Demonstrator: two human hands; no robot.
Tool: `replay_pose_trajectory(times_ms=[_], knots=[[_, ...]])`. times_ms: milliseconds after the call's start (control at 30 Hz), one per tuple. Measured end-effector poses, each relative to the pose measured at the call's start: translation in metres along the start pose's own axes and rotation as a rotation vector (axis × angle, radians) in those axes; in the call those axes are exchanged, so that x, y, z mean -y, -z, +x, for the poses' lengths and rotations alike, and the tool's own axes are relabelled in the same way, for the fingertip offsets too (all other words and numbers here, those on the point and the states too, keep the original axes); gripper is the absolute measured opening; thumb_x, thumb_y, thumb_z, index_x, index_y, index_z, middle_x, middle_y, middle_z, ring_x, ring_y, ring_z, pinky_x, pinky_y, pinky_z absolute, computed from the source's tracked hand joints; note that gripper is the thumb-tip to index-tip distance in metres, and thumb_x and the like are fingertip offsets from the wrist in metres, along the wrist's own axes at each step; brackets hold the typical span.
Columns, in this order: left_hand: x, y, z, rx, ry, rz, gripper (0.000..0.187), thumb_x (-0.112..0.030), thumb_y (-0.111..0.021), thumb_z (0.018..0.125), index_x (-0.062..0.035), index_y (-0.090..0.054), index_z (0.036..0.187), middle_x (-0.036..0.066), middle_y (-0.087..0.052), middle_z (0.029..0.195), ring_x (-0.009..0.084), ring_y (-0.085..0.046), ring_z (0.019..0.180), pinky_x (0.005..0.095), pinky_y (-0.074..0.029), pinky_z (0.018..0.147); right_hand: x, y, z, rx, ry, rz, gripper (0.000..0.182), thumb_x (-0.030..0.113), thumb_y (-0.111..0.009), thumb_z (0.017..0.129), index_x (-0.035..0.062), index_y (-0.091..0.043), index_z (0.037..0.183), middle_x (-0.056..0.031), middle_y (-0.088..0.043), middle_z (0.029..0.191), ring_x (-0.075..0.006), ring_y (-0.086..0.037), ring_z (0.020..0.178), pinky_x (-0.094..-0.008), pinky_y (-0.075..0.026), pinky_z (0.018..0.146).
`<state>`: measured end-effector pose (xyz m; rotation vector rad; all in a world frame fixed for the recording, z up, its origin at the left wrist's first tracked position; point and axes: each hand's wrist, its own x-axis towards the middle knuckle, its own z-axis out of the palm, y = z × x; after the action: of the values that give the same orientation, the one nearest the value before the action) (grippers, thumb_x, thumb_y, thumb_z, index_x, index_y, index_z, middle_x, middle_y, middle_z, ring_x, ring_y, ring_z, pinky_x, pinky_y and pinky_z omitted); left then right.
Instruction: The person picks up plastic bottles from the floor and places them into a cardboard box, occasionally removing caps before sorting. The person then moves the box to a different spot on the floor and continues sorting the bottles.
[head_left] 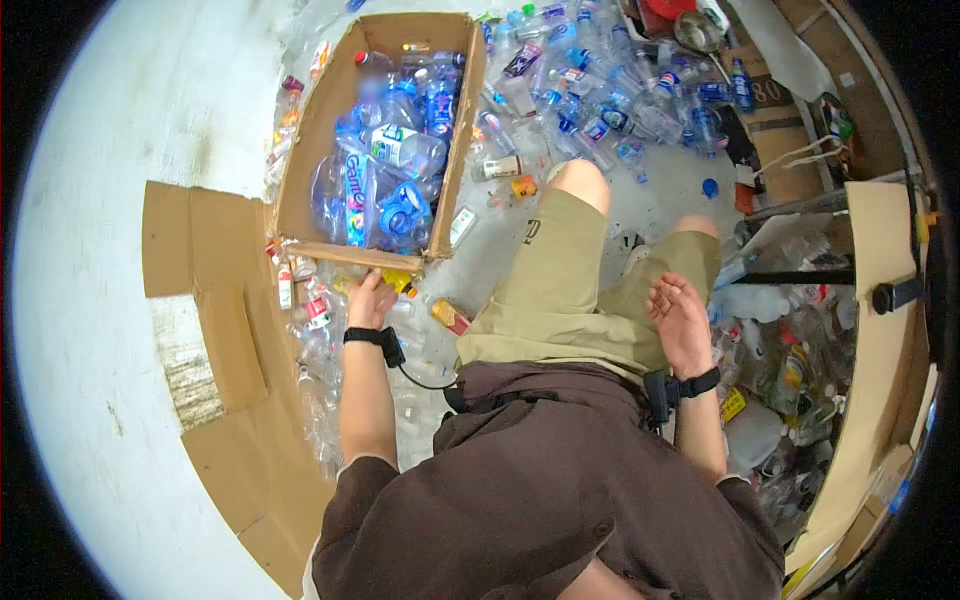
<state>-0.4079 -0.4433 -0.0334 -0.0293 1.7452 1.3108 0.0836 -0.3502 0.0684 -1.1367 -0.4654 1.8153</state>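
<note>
My left hand (369, 303) is at the near end of a cardboard box, its fingers closed around a yellow bottle (398, 279) that shows on both sides of them. The fingertips are partly hidden. My right hand (681, 322) is held above my right thigh, palm turned up, with loosely curled fingers and nothing in it. Inside the cardboard box (293, 215) lie several clear and blue plastic bottles, among them a large bottle with a blue label (357, 195) and a blue-handled jug (404, 210).
Many clear plastic bottles (610, 125) are heaped on the floor ahead. A bin with a cardboard wall (868, 330) holds more plastic on the right. Flattened cardboard (225, 345) lines the left wall. A red-and-yellow container (449, 316) lies beside my left thigh.
</note>
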Motion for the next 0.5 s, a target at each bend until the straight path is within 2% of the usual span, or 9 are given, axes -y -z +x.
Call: replay_pose_trajectory(times_ms=[33, 67, 133, 200, 500], knots=[[0.016, 0.017, 0.026, 0.023, 0.134, 0.029, 0.027, -0.025, -0.060, 0.086, -0.0067, -0.051, 0.104, 0.010, -0.056, 0.098, 0.0273, -0.059, 0.089, 0.0413, -0.051, 0.073, 0.000, 0.000, -0.001, -0.010, 0.015, 0.004, 0.028, 0.015, -0.054, 0.089, 0.0037, -0.048, 0.114, -0.0071, -0.057, 0.105, -0.0179, -0.055, 0.094, -0.0333, -0.045, 0.083], [0.012, 0.008, 0.007, 0.042, 0.098, 0.075, 0.024, -0.025, -0.060, 0.085, -0.0080, -0.052, 0.101, 0.009, -0.057, 0.094, 0.0264, -0.060, 0.086, 0.0402, -0.052, 0.072, 0.001, -0.001, -0.003, 0.009, 0.022, 0.012, 0.027, 0.015, -0.054, 0.089, 0.0035, -0.048, 0.113, -0.0075, -0.057, 0.105, -0.0182, -0.055, 0.094, -0.0334, -0.045, 0.083], [0.005, -0.001, -0.010, 0.197, 0.133, 0.210, 0.036, -0.024, -0.058, 0.086, -0.0055, -0.046, 0.114, 0.011, -0.055, 0.103, 0.0288, -0.058, 0.096, 0.0426, -0.049, 0.077, 0.002, -0.002, -0.007, -0.012, 0.058, 0.032, 0.027, 0.015, -0.054, 0.089, 0.0032, -0.049, 0.113, -0.0080, -0.057, 0.105, -0.0184, -0.055, 0.094, -0.0334, -0.045, 0.084], [0.009, -0.011, -0.014, 0.269, 0.141, 0.260, 0.028, -0.023, -0.057, 0.087, -0.0062, -0.051, 0.109, 0.010, -0.059, 0.098, 0.0260, -0.060, 0.093, 0.0396, -0.049, 0.075, 0.003, -0.001, -0.014, -0.002, 0.052, 0.014, 0.026, 0.015, -0.053, 0.089, 0.0030, -0.049, 0.112, -0.0089, -0.057, 0.106, -0.0187, -0.055, 0.095, -0.0337, -0.045, 0.084], [0.039, -0.025, 0.002, 0.315, 0.170, 0.282, 0.034, -0.022, -0.056, 0.087, -0.0049, -0.051, 0.116, 0.011, -0.060, 0.101, 0.0241, -0.061, 0.088, 0.0353, -0.051, 0.072, 0.011, 0.025, -0.057, -0.111, 0.162, 0.102, 0.027, 0.014, -0.053, 0.089, 0.0029, -0.047, 0.113, -0.0094, -0.057, 0.107, -0.0180, -0.056, 0.095, -0.0334, -0.045, 0.085]])
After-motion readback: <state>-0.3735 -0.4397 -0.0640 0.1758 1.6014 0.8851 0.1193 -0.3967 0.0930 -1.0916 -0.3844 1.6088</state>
